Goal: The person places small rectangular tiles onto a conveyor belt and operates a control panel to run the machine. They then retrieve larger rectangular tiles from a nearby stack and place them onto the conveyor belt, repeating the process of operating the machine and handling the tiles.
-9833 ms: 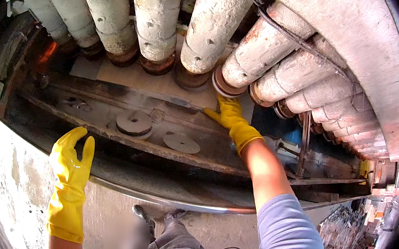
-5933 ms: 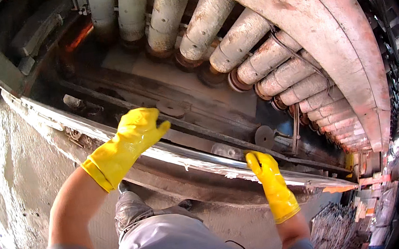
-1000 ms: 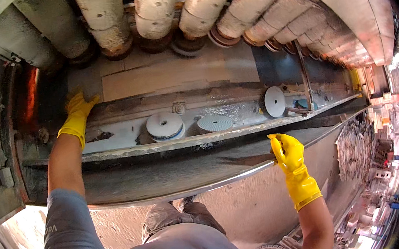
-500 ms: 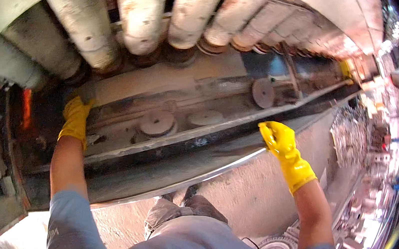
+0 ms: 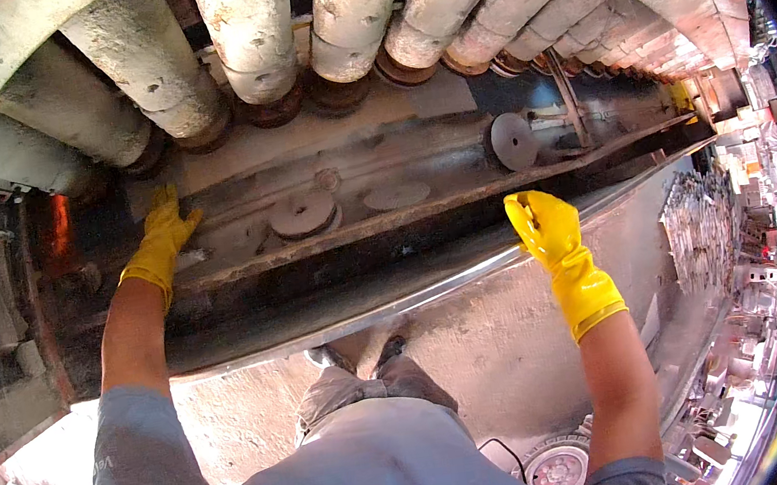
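Observation:
My left hand (image 5: 163, 241), in a yellow rubber glove, reaches over the dusty machine bed with its fingers apart and the thumb out to the right. Its fingertips are at the left end of a flat, pale slab (image 5: 288, 148); whether they touch it I cannot tell. In a matching glove, my right hand (image 5: 546, 222) is curled into a loose fist above the trough's metal front edge (image 5: 453, 285), with nothing visible in it. Between the hands lie a grey disc with a centre hole (image 5: 302, 213) and a flatter round disc (image 5: 397, 196). Another holed disc (image 5: 514, 142) stands on edge.
A row of thick, dirty cylinders (image 5: 255, 34) hangs over the slab. A dark trough (image 5: 343, 266) runs along the front. An orange glow (image 5: 61, 222) shows at left. Stacked flat pieces (image 5: 700, 226) stand at right, and a round fan-like unit (image 5: 556, 471) is on the floor.
The view has shifted and tilted. My left hand's fingers and thumb show more spread over the bed. My right hand stays curled and appears slightly higher in the picture.

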`<state>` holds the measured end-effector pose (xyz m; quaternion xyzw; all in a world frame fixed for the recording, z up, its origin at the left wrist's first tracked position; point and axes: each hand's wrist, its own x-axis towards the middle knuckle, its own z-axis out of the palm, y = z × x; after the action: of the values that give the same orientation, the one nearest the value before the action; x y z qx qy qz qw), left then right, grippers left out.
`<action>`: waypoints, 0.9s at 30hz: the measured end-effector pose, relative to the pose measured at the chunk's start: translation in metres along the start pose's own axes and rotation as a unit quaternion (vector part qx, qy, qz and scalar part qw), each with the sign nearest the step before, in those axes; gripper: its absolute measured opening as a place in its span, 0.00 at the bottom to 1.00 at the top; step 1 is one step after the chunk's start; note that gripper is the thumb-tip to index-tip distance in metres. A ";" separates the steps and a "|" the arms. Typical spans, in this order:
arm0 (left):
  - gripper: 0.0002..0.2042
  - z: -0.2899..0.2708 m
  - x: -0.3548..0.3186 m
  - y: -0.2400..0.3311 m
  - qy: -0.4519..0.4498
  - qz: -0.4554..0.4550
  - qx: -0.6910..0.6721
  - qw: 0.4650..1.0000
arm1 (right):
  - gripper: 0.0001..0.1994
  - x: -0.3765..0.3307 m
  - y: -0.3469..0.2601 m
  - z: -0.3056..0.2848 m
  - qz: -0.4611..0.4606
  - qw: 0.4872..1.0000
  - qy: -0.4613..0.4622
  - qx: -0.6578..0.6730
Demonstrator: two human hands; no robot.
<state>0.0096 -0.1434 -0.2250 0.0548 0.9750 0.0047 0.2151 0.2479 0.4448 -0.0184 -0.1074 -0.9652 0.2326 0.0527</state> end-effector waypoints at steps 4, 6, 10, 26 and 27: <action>0.49 -0.035 0.019 -0.008 -0.107 -0.017 -0.018 0.994 | 0.15 0.019 -0.002 0.003 -0.043 0.999 0.016 -0.025; 0.50 -0.040 0.024 -0.006 -0.126 -0.002 0.029 0.992 | 0.15 0.026 0.000 0.005 -0.037 0.999 0.015 -0.033; 0.52 -0.048 0.025 -0.003 -0.115 0.019 0.000 0.993 | 0.15 0.043 0.006 0.008 -0.066 0.996 0.031 -0.047; 0.51 -0.057 0.030 -0.006 -0.145 0.025 0.003 0.989 | 0.13 0.102 -0.011 0.009 -0.053 0.997 0.000 -0.060; 0.52 -0.057 0.032 -0.006 -0.131 0.033 -0.005 0.991 | 0.13 0.103 -0.009 0.010 -0.061 0.996 0.006 -0.066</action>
<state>-0.0434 -0.1454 -0.1868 0.0863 0.9359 0.0094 0.3413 0.1446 0.4568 -0.0181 -0.0529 -0.9829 0.1636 0.0654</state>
